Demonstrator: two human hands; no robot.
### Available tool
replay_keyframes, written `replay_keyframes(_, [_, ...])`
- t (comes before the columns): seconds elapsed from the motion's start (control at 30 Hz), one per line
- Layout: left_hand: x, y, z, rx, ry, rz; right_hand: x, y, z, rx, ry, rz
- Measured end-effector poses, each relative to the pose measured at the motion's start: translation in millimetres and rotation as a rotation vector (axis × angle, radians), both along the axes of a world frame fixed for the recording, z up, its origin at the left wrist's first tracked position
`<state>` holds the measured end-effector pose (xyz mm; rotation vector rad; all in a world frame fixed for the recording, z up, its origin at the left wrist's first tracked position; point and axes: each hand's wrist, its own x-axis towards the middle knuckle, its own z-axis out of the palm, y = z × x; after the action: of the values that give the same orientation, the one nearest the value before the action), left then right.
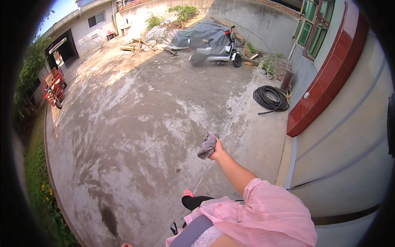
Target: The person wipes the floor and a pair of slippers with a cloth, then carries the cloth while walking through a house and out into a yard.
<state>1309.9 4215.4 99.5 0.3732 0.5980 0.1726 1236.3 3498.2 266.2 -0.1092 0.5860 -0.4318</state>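
My right hand [218, 150] is stretched out in front of me over the concrete yard. It grips a bunched grey cloth [208, 145], part of which is hidden by the fingers and palm. Only a sliver of my left hand [126, 245] shows at the bottom edge, so its fingers and anything in them are hidden. Below the right arm, a pink shoe [188, 193] and a black trouser leg [196, 202] show on the concrete [148, 129].
A coiled black hose [271, 98] lies at right near potted plants [270, 73] and a red-tiled pillar [327, 77]. An electric scooter [216, 52] stands ahead beside a tarp-covered heap [197, 32] and wood scraps [139, 45]. A red cargo tricycle [54, 86] is at left, beyond a grassy border [37, 163].
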Motion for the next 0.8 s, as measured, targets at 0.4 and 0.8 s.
replay_keyframes(0.4, [303, -228, 22, -0.027, 0.152, -0.499, 223, -16, -7, -0.009, 0.025, 0.008])
replay_keyframes(0.8, [589, -112, -62, 0.125, 0.24, -0.419, 445, 2, -117, 0.082, 0.128, -0.08])
